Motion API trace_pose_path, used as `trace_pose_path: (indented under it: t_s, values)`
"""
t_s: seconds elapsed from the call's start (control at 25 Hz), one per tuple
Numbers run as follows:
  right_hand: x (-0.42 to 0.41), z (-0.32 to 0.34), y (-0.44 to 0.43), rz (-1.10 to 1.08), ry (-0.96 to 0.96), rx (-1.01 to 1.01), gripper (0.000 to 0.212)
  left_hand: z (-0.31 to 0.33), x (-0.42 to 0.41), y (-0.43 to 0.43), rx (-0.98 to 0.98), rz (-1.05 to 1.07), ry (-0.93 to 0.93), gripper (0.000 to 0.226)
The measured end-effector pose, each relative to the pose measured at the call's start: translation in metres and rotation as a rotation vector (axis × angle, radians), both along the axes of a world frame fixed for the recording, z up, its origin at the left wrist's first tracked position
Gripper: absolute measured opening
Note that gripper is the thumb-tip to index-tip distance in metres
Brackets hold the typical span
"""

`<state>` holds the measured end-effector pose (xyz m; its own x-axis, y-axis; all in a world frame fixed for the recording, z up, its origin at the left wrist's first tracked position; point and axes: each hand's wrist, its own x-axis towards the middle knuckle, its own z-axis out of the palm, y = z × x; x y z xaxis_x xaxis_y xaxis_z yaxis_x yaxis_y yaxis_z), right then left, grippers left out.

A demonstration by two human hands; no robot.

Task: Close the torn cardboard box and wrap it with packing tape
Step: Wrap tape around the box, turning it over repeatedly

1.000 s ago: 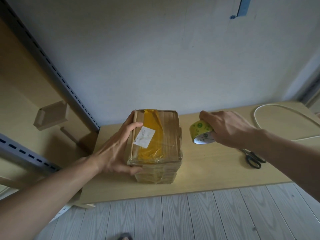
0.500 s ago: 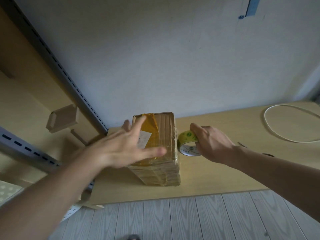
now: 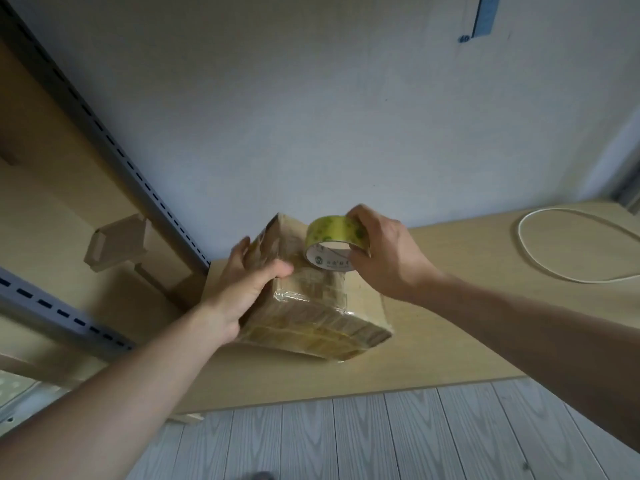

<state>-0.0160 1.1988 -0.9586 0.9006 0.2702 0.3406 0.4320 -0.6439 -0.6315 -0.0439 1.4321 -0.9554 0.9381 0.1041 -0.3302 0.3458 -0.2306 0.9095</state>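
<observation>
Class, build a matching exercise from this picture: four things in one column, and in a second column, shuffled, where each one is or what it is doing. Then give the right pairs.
Column one
1. tape roll
2. cardboard box
3. white cable
4. left hand

Column two
A. lies in a loop at the far right of the table
B. gripped by the right hand, above the box
C. under both hands, shiny tape over its near face
D. holds the box by its left side

Pairs: 1-B, 2-C, 3-A, 4-D
</observation>
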Motion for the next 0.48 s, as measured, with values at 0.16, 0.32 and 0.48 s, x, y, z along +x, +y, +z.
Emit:
trace_pose_path:
  t_s: [0.16,0.32,0.48]
  values:
    - [0.009,-0.007,0.012,-0.006,0.135,0.067,0.024,-0.021,0.0,0.008,-0.202,-0.095,0.066,0.105]
    - [0.006,-0.021,0.027,0.087,0.122,0.097,0.038,-0.034,0.01,0.039,-0.175,-0.255,0.238,0.107]
    - [0.007,-0.016,0.029,0.152,0.082,0.043,0.044,-0.047,0.005,0.051,-0.195,-0.268,0.097,0.09]
